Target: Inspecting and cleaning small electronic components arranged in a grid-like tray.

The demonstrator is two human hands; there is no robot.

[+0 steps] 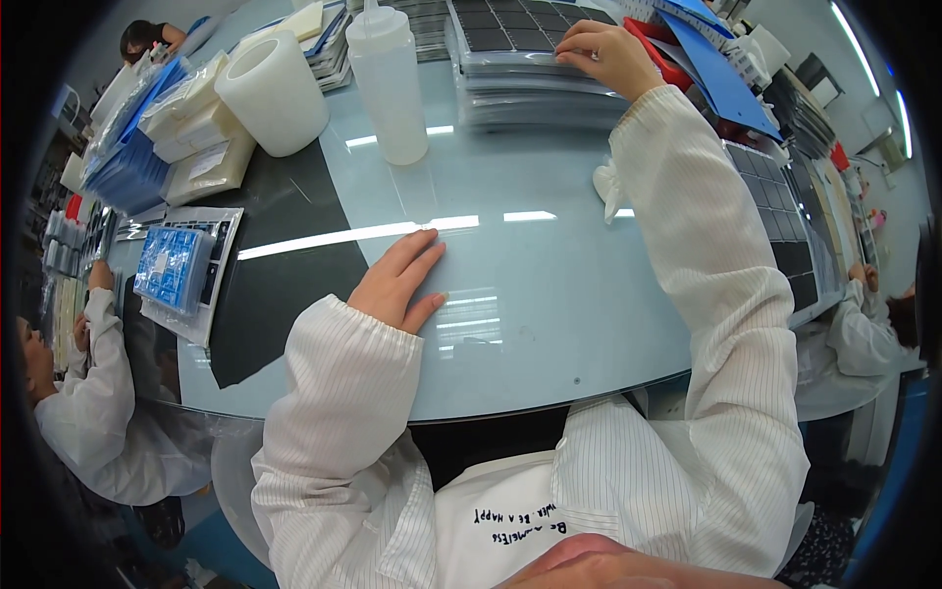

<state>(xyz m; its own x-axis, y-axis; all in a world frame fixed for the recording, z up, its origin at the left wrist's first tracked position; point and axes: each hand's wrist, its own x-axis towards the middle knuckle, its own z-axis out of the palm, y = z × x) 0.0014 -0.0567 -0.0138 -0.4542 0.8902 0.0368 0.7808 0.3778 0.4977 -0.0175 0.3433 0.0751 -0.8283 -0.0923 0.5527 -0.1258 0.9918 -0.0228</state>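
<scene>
My left hand (pixel 400 280) lies on the glass tabletop (pixel 530 294) with its fingers stretched out and nothing under them that I can see. At the far side, my right hand (pixel 616 59) reaches over a stack of clear plastic trays (pixel 535 93). Dark square pieces (pixel 505 29) in a grid lie on the top tray. The fingers of that hand are bent together at the tray's right part. Whatever they pinch, if anything, is too small to make out. Below the right forearm a crumpled white wad (pixel 608 187) rests on the glass.
A translucent squeeze bottle (pixel 391 98) and a white roll (pixel 275 96) stand back left. Further left are bagged packs (pixel 201 147) and a blue wrapped pack (pixel 172 267). A dark sheet (pixel 285 285) covers the table's left. Red and blue bins (pixel 721 79) stand right. Co-workers sit on both sides.
</scene>
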